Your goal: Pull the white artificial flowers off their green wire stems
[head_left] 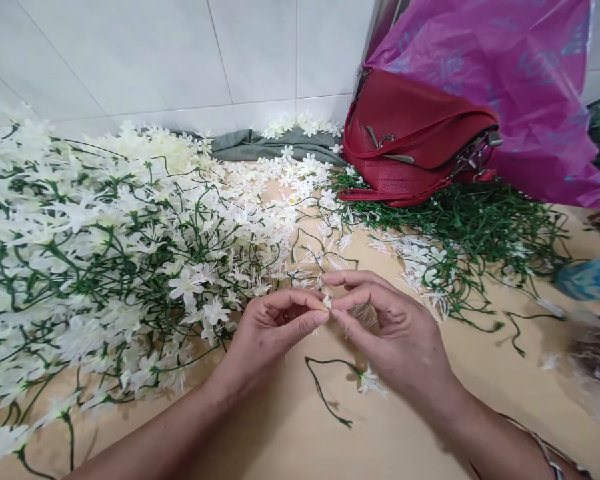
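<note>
Both hands meet over the table, fingertips nearly touching. My left hand (275,323) pinches a small white artificial flower piece (327,302) between thumb and forefinger. My right hand (400,327) closes on the same piece from the other side, its thumb and forefinger pressed together. Most of that piece is hidden by the fingers. Just below the hands lies a green plastic stem (325,393) with a white bloom at its end. White stamen bits (365,315) show on the table behind the right fingers.
A large heap of white artificial flowers on green stems (105,253) covers the left side. Bare green stems (485,223) are piled at right, under a red handbag (405,140). Behind it stands a pink plastic bag (530,100). Loose white petals (280,170) lie near the tiled wall (260,53).
</note>
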The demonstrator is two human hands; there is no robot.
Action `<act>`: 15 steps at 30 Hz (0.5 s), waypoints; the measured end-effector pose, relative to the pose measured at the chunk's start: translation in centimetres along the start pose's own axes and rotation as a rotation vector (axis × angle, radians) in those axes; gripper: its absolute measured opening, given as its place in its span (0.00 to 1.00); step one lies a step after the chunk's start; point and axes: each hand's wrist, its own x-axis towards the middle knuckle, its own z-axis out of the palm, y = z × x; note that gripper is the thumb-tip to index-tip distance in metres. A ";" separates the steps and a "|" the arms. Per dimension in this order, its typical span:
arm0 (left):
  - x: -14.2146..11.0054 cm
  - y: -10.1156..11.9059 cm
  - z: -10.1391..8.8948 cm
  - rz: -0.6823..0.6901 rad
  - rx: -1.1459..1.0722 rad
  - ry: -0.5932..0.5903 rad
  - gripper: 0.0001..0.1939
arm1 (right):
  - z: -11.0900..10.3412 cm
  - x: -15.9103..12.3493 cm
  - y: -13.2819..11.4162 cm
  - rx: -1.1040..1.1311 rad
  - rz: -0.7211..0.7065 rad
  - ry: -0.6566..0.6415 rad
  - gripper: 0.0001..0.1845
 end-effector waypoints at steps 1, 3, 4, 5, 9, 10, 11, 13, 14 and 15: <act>0.0 0.1 0.0 -0.005 -0.012 -0.012 0.02 | 0.0 0.0 0.1 0.036 -0.001 -0.013 0.09; -0.1 0.1 0.0 -0.007 -0.020 -0.024 0.02 | 0.0 0.0 0.2 0.084 -0.026 -0.024 0.10; -0.1 0.0 0.0 -0.003 -0.017 -0.021 0.01 | 0.0 0.1 0.3 0.091 -0.050 -0.022 0.10; -0.2 0.0 0.0 0.001 -0.013 -0.019 0.01 | 0.0 0.0 0.3 0.088 -0.076 -0.014 0.10; -0.4 -0.2 0.1 0.041 0.018 -0.033 0.01 | 0.1 -0.1 0.6 0.092 -0.113 0.023 0.12; -0.4 -0.2 0.2 0.064 0.030 -0.037 0.01 | 0.1 -0.2 0.6 0.104 -0.092 0.030 0.11; -0.5 -0.1 0.2 0.092 0.049 -0.040 0.02 | 0.1 -0.3 0.7 0.115 -0.062 0.039 0.11; -0.6 -0.1 0.3 0.156 0.098 -0.031 0.04 | 0.0 -0.4 0.9 0.132 0.009 0.062 0.10; -0.6 0.0 0.3 0.185 0.123 -0.021 0.05 | -0.1 -0.4 1.0 0.139 0.039 0.072 0.10; -0.6 -0.1 0.3 0.206 0.151 -0.010 0.07 | -0.1 -0.5 1.0 0.141 0.063 0.075 0.10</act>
